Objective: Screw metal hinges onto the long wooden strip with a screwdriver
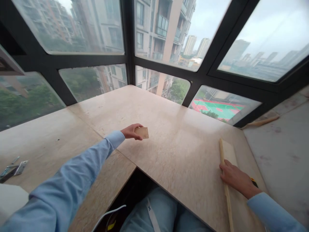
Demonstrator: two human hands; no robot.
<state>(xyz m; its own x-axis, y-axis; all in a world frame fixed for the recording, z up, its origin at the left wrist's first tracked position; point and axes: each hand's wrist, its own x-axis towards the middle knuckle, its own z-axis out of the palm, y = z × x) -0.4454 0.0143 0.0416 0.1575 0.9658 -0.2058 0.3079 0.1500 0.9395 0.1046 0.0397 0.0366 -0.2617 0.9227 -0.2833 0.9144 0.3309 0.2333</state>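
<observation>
My left hand (132,131) is closed around a small tan rectangular piece (143,132) with a few tiny holes near its end. It is held over the middle of the light stone-patterned countertop (164,145). On the right, my right hand (235,175) grips the left edge of a long pale wooden board (228,149), with fingertips curled over that edge. The board lies along the counter near the wall. Behind my right wrist a black and yellow object (254,182) shows in part; its kind is hidden.
Metal hinge-like hardware (18,169) lies at the far left. A dark cut-out (135,183) opens in the counter before my legs, with a white cable (111,212) in it. Dark-framed windows (130,61) border the back, and a pale wall (282,154) stands right.
</observation>
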